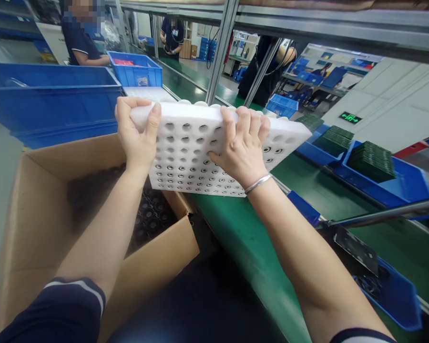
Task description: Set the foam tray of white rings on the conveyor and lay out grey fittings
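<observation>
Both my hands hold up a white foam tray that is pierced by rows of round holes. Dark-rimmed round parts show in several of the lower and right-hand holes. My left hand pinches the tray's left corner, thumb on the near face. On the upper edge, right of its middle, my right hand grips with fingers curled over the rim. Pale rounded tops stick up behind that edge. Below left stands an open cardboard box with many dark round parts inside, partly hidden by my left arm.
Large blue crates stand at the left. A green-topped bench runs along the right, bearing blue bins with stacked green boards. A metal post rises behind the tray. Other people are farther back.
</observation>
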A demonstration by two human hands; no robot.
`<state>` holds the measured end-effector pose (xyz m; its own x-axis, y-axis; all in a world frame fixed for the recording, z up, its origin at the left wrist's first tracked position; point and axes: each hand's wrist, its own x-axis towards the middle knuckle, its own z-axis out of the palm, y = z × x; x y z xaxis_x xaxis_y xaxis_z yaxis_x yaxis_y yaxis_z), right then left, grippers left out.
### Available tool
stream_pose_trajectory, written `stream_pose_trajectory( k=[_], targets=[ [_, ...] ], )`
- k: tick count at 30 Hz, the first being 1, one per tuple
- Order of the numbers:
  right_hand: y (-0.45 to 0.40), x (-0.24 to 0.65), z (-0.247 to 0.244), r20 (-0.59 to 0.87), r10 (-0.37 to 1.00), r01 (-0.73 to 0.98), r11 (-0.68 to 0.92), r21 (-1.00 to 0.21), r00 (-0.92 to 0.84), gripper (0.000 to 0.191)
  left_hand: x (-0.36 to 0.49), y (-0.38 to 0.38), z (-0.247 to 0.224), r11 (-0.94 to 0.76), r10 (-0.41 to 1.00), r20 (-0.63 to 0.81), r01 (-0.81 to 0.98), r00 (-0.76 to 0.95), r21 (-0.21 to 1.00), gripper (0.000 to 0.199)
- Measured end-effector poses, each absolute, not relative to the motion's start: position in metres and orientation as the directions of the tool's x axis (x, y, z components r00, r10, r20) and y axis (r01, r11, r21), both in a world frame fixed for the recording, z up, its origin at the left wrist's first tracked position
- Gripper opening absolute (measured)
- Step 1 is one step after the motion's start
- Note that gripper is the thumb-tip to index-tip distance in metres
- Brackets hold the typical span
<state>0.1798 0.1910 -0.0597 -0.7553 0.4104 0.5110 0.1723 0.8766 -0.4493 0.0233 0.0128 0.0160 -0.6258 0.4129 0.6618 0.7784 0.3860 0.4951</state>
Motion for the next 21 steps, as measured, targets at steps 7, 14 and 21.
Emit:
stream_pose_trajectory(
  k=[7, 14, 21],
  targets=[
    [0.189, 0.192, -0.067, 0.551, 0.364, 0.049, 0.863, -0.504, -0.751, 0.091, 0.009, 0.018, 0.006, 0.244, 0.347, 0.754, 0.83, -0.557, 0.501, 0.069],
    [0.178, 0.167, -0.08, 0.563, 0.439, 0.12, 0.85, -0.513, -0.7, 0.089, 0.009, 0.016, 0.005, 0.248, 0.366, 0.751, 0.836, -0.549, 0.49, 0.064],
    [0.174, 0.165, -0.074, 0.495, 0.46, 0.224, 0.857, -0.464, -0.737, 0.097, 0.007, 0.011, 0.009, 0.295, 0.371, 0.73, 0.819, -0.573, 0.493, 0.058]
  ],
)
